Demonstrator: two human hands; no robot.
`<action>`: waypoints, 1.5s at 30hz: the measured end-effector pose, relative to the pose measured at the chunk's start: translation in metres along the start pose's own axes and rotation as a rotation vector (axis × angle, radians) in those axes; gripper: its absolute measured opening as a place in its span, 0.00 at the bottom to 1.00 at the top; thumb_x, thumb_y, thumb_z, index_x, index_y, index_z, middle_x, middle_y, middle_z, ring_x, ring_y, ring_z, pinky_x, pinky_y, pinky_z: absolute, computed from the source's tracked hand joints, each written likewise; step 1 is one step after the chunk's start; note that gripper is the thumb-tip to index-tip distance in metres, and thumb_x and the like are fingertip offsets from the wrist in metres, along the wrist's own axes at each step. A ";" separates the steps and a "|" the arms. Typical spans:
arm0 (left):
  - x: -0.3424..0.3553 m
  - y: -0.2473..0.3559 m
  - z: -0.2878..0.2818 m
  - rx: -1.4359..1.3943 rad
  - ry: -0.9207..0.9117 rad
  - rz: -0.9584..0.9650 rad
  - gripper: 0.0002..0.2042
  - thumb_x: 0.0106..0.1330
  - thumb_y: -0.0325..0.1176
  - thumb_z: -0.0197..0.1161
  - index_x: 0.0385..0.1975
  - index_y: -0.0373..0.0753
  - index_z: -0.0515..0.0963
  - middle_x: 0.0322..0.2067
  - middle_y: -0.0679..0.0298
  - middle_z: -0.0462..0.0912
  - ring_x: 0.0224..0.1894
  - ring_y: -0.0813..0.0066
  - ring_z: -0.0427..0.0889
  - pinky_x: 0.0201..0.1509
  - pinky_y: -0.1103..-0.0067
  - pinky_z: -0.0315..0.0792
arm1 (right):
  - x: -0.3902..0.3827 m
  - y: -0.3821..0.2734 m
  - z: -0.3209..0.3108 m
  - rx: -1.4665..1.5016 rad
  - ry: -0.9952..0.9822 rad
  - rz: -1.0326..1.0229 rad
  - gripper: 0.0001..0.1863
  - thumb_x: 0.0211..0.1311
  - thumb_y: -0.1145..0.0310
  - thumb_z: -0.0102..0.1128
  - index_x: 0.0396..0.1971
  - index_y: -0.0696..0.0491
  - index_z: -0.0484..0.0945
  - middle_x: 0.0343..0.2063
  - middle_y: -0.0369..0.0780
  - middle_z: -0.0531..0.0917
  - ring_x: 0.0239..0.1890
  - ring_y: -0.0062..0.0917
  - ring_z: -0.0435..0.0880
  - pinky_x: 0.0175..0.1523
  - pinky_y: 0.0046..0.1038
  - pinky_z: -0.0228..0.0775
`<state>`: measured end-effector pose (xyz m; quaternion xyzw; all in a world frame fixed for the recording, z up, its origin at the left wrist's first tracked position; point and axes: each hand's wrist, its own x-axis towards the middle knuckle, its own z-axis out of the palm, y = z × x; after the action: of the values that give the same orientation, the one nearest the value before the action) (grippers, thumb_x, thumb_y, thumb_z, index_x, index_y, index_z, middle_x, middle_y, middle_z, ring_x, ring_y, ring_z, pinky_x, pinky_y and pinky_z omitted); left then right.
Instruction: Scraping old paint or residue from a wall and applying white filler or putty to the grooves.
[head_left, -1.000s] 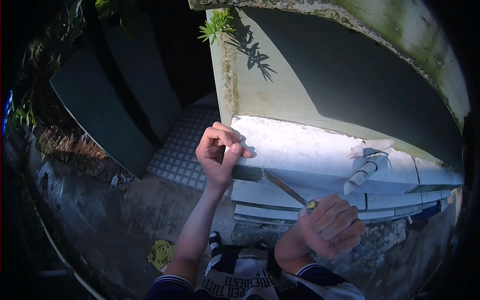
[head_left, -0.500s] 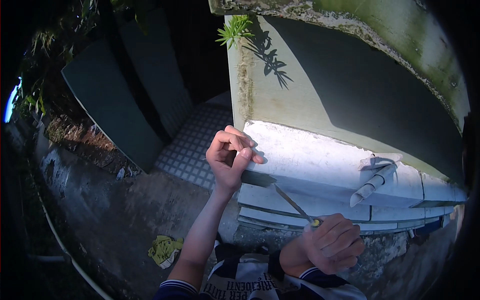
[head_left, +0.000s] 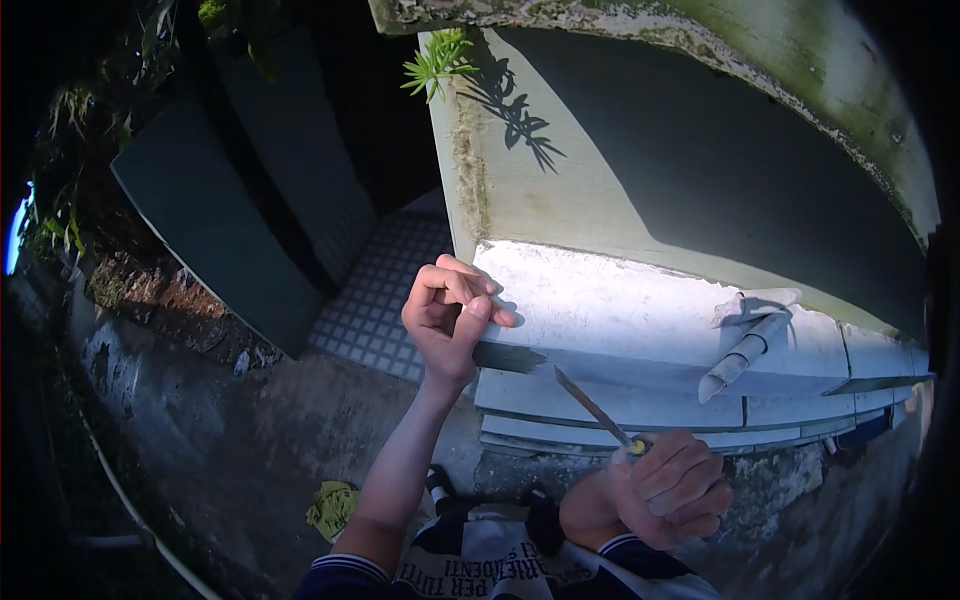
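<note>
My right hand (head_left: pixel 672 490) is closed around the yellowish handle of a knife (head_left: pixel 596 410). Its narrow blade points up and left, the tip close to the front edge of a white ledge (head_left: pixel 620 305). My left hand (head_left: pixel 445 318) rests at the ledge's left corner with bent fingers, thumb against the index finger. Whether something thin sits in that pinch cannot be made out. Just below it, a dark grey patch (head_left: pixel 508 357) marks the ledge's front edge, right beside the blade tip.
A pipe-like white piece (head_left: pixel 742 358) lies over the ledge on the right. Stepped white courses (head_left: pixel 650 403) run beneath. A green plant (head_left: pixel 438 62) grows from the wall corner. A yellow-green cloth (head_left: pixel 332 508) lies on the ground; a tiled floor (head_left: pixel 385 305) is beyond the left hand.
The blade tip has shifted slightly right, away from the grey patch's end. My left hand keeps its place at the ledge corner. The whole view has moved a little.
</note>
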<state>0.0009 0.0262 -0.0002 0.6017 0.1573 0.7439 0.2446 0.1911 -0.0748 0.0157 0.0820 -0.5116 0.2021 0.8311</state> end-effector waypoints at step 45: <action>-0.002 0.000 0.001 -0.050 0.016 -0.004 0.06 0.64 0.23 0.54 0.29 0.36 0.64 0.34 0.56 0.73 0.26 0.76 0.82 0.35 0.84 0.77 | -0.008 -0.006 0.000 0.160 0.397 -0.055 0.20 0.58 0.66 0.58 0.12 0.48 0.59 0.07 0.34 0.69 0.09 0.21 0.69 0.21 0.25 0.69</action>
<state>0.0023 0.0250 -0.0022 0.5891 0.1418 0.7518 0.2599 0.1909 -0.0825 0.0092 0.1202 -0.3178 0.2313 0.9116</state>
